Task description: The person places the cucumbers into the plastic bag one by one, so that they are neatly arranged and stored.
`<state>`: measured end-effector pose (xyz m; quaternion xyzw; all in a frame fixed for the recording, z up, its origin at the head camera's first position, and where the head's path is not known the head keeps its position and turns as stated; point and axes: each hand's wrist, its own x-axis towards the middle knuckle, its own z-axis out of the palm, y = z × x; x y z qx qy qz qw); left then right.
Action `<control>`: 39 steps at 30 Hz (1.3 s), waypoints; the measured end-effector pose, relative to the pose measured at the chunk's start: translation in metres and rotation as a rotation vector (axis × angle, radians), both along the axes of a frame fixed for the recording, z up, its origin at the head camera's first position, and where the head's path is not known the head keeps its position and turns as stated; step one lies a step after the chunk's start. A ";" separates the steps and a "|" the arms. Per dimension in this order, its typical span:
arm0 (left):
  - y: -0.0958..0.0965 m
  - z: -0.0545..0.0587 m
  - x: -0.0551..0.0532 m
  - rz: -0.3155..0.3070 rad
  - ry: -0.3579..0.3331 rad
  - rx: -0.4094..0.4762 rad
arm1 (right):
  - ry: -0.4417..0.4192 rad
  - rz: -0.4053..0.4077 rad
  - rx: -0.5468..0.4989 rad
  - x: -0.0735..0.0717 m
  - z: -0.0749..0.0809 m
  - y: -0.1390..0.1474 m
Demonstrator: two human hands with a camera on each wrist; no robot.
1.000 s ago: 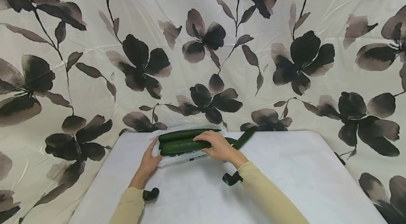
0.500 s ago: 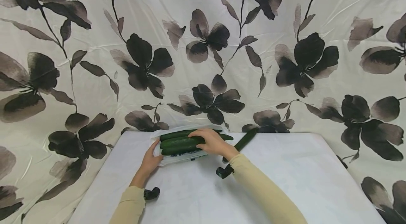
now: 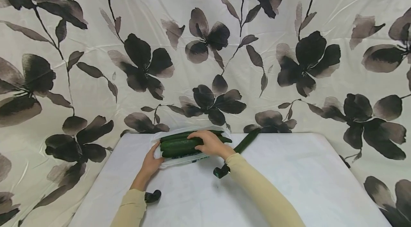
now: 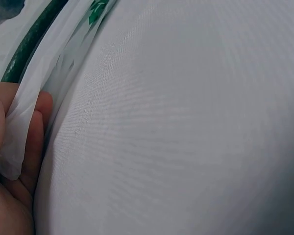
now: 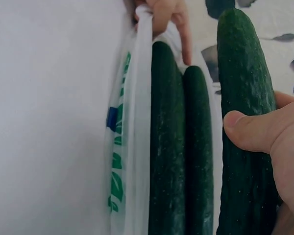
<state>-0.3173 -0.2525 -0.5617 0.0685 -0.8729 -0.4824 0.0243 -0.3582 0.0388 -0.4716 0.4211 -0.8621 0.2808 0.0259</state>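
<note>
A white plastic bag [image 3: 186, 162] with green print lies on its side at the table's far edge, its long opening facing up. My left hand [image 3: 152, 161] pinches the bag's left end, with plastic between thumb and fingers in the left wrist view [image 4: 14, 137]. Two dark green cucumbers lie side by side inside, one cucumber [image 5: 166, 137] near the printed wall and another cucumber [image 5: 198, 147] beside it. My right hand [image 3: 210, 143] grips a third cucumber [image 5: 242, 78] over the bag's opening, thumb across its side. Its far end pokes out past my right hand.
One more cucumber [image 3: 247, 141] lies slanted on the white-covered table [image 3: 305, 173], right of the bag. A floral cloth [image 3: 208, 77] hangs directly behind the table. Black wrist cameras [image 3: 153, 196] stick out from both wrists.
My right hand has shifted left with its cucumber, drawing it further over the bag and away from the loose cucumber. My left hand stays at the bag's end.
</note>
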 end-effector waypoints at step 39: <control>0.015 0.011 0.000 0.128 0.082 0.129 | -0.064 -0.157 0.000 -0.016 -0.031 -0.018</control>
